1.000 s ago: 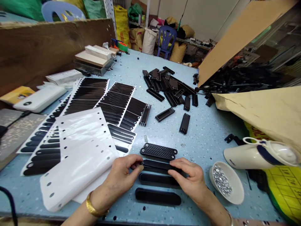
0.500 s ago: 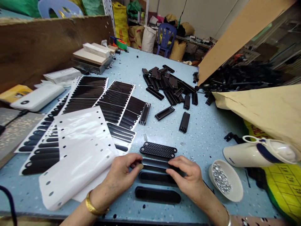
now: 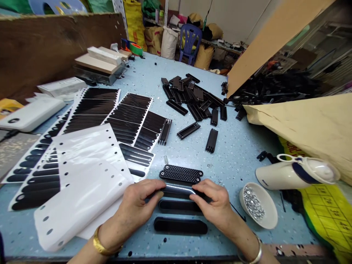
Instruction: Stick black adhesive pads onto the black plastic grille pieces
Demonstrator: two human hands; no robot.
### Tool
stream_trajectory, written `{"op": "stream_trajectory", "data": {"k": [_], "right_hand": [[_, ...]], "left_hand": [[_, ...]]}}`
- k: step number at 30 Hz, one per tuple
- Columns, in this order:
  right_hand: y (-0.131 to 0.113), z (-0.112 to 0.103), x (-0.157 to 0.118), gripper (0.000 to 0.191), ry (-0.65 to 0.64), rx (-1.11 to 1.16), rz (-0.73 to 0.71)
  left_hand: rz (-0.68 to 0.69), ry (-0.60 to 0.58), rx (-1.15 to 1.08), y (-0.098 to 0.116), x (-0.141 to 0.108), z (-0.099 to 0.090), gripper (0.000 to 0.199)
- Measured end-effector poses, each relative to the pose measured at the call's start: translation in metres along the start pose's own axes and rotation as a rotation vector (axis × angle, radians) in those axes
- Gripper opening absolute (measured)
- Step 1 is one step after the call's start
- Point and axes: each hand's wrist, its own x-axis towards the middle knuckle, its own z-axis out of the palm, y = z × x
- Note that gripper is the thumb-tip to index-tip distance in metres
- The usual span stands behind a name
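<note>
Between both hands stretches a glossy black adhesive strip, bent slightly so light streaks along it. Thumb and fingers of my left hand pinch its left end; my right hand pinches the right end. A dark part lies right beneath the strip; whether they touch I cannot tell. Closer to me rest two smooth black oblong pieces, one partly behind my right fingers and another fully visible. Just beyond my hands lies a pair of textured black bars with round metal ends.
Sheets of black strips and white backing paper cover the left side. Black slotted parts are heaped farther back. On the right are a bowl of small metal pieces, a white bottle and a tan sheet.
The view has shifted slightly, so the scene sits a little farther left. Both hands keep their pinch on the strip, which now catches a brighter streak of light.
</note>
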Motion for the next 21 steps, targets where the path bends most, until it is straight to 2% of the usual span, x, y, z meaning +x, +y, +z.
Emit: {"op": "stream_trajectory", "data": {"k": [9, 21], "right_hand": [[0.0065, 0.0009, -0.0027, 0.015, 0.018, 0.106, 0.044], [0.0068, -0.002, -0.0063, 0.021, -0.004, 0.217, 0.177]], "left_hand": [[0.158, 0.058, 0.072, -0.0047, 0.003, 0.0012, 0.02], [0.177, 0.056, 0.085, -0.0048, 0.0046, 0.0006, 0.02]]}}
